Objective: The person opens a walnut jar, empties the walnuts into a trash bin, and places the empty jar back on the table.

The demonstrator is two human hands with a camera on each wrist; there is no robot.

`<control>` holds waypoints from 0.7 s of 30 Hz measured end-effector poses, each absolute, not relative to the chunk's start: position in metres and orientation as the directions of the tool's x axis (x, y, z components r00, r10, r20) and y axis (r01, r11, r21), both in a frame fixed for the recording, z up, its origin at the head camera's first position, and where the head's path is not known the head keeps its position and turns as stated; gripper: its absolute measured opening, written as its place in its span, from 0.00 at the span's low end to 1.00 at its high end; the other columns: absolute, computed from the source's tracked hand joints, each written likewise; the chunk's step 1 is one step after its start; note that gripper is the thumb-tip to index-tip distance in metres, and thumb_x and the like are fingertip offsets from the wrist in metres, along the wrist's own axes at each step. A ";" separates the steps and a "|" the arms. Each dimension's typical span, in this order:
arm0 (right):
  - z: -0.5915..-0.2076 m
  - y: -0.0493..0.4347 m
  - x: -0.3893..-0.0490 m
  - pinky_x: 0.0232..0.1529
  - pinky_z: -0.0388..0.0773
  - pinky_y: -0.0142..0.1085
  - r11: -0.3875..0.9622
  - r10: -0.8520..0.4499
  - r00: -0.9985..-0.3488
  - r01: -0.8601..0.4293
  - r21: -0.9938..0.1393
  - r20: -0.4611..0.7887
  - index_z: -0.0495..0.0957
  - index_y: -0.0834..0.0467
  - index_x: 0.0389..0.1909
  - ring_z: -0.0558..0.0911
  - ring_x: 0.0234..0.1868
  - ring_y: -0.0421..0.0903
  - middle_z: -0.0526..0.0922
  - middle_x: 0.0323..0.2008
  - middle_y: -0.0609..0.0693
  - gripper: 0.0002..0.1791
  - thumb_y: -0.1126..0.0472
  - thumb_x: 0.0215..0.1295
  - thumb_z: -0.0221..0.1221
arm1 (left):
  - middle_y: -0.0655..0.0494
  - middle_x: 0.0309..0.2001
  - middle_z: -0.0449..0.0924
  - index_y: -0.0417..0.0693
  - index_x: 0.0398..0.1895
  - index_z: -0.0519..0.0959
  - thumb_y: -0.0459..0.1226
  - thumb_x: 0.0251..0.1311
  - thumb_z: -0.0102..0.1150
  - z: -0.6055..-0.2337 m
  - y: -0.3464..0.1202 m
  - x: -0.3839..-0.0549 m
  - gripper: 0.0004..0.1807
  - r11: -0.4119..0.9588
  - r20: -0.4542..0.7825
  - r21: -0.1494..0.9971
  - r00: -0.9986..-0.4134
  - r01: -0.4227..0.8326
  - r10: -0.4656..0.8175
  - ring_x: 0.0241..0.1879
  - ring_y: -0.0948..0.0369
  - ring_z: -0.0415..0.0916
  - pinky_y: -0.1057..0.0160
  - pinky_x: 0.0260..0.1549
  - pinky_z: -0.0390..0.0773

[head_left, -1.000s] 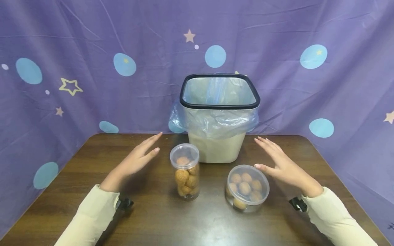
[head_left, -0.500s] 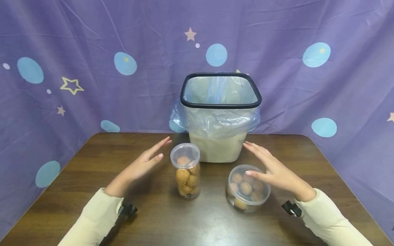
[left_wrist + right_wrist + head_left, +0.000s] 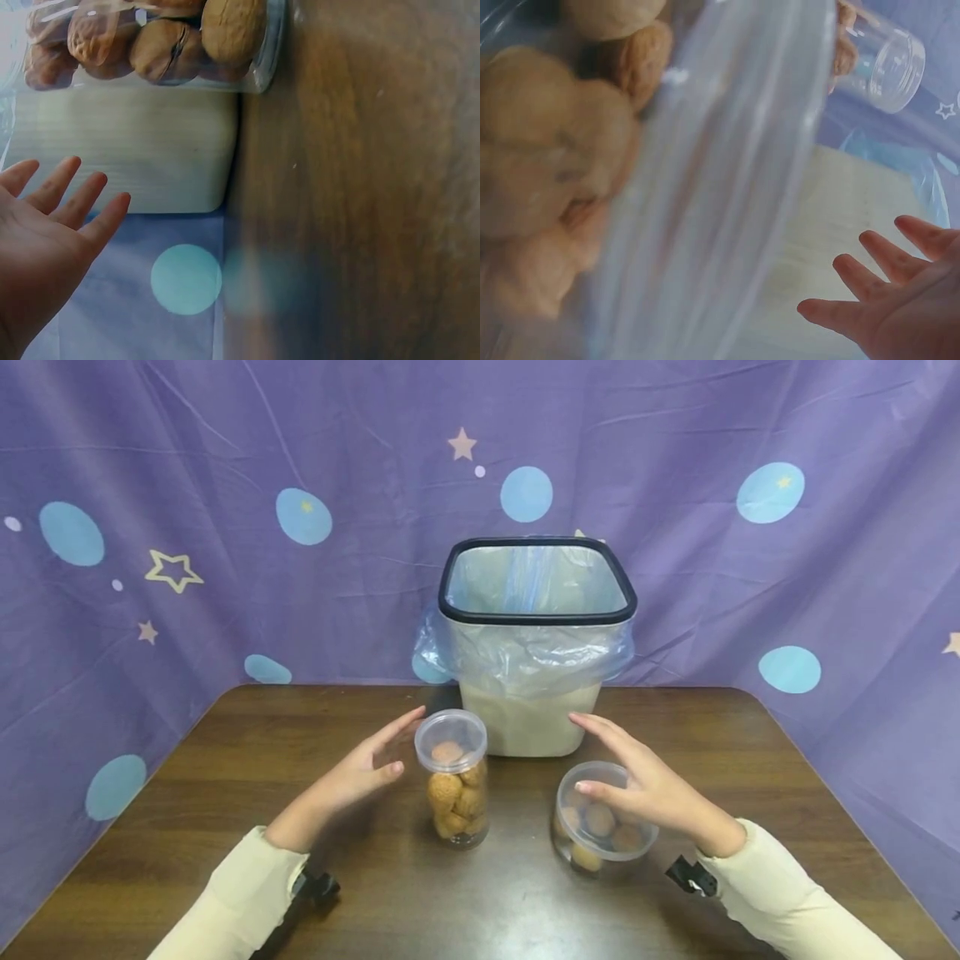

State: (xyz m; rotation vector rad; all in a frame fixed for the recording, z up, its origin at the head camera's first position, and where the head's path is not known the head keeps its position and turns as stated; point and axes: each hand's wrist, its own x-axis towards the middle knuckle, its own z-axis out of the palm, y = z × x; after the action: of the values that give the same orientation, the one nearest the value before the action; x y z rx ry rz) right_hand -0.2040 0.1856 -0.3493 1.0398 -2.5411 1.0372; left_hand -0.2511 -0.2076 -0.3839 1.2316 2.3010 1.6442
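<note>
A tall clear jar (image 3: 457, 802) with a translucent lid stands upright on the table, holding several walnuts (image 3: 161, 49). My left hand (image 3: 352, 785) is just left of it, fingers extended, thumb apart from the jar. To the right sits a low round clear tub (image 3: 592, 843) under a translucent lid, with walnuts (image 3: 547, 135) inside. My right hand (image 3: 652, 785) hovers over the tub's right side, fingers extended and thumb overlapping the lid in the head view. Both palms face inward and hold nothing; in the wrist views the fingers (image 3: 855, 277) are spread.
A cream trash bin (image 3: 532, 727) with a black rim and a blue plastic bag (image 3: 540, 660) folded over it stands behind the jar and tub. The brown wooden table (image 3: 420, 910) backs onto a purple patterned curtain (image 3: 375, 460).
Both hands have moved inward: the left one rightward toward the tall jar, the right one leftward over the tub. The jar, tub and bin have stayed in place.
</note>
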 end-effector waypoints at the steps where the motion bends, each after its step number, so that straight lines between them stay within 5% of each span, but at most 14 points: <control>1: -0.348 0.183 -0.204 0.67 0.58 0.47 0.497 -0.534 -0.730 -0.679 -0.540 0.427 0.57 0.55 0.70 0.61 0.68 0.52 0.62 0.68 0.57 0.41 0.57 0.57 0.65 | 0.35 0.69 0.55 0.43 0.73 0.49 0.54 0.64 0.52 -0.385 -0.207 -0.250 0.43 0.109 0.380 0.822 -0.680 0.559 0.627 0.65 0.64 0.61 0.60 0.62 0.64; 6: -0.344 0.172 -0.202 0.68 0.56 0.41 0.447 -0.536 -0.727 -0.676 -0.586 0.429 0.57 0.55 0.70 0.61 0.68 0.50 0.63 0.68 0.54 0.40 0.58 0.57 0.64 | 0.34 0.70 0.51 0.40 0.73 0.48 0.54 0.61 0.56 -0.389 -0.206 -0.247 0.47 0.053 0.376 0.848 -0.668 0.528 0.641 0.65 0.65 0.61 0.62 0.63 0.63; 15: -0.344 0.154 -0.201 0.66 0.60 0.49 0.328 -0.536 -0.734 -0.637 -0.697 0.418 0.58 0.55 0.69 0.63 0.67 0.47 0.65 0.67 0.51 0.38 0.61 0.58 0.63 | 0.25 0.66 0.51 0.32 0.71 0.46 0.53 0.57 0.61 -0.397 -0.204 -0.241 0.51 0.018 0.336 0.893 -0.693 0.450 0.637 0.60 0.67 0.66 0.52 0.60 0.66; 21: -0.340 0.141 -0.201 0.69 0.56 0.36 0.250 -0.528 -0.739 -0.606 -0.755 0.418 0.57 0.57 0.69 0.61 0.69 0.47 0.63 0.68 0.54 0.38 0.62 0.59 0.63 | 0.24 0.67 0.50 0.28 0.70 0.46 0.52 0.55 0.64 -0.400 -0.200 -0.238 0.53 0.040 0.288 0.910 -0.697 0.414 0.657 0.63 0.48 0.62 0.59 0.61 0.65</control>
State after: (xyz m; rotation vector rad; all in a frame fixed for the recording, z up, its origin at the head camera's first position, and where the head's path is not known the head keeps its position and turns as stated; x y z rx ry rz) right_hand -0.2006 0.1412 -0.3403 1.1002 -2.4202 1.5208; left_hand -0.2382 -0.2005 -0.4003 1.1063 2.1036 1.7177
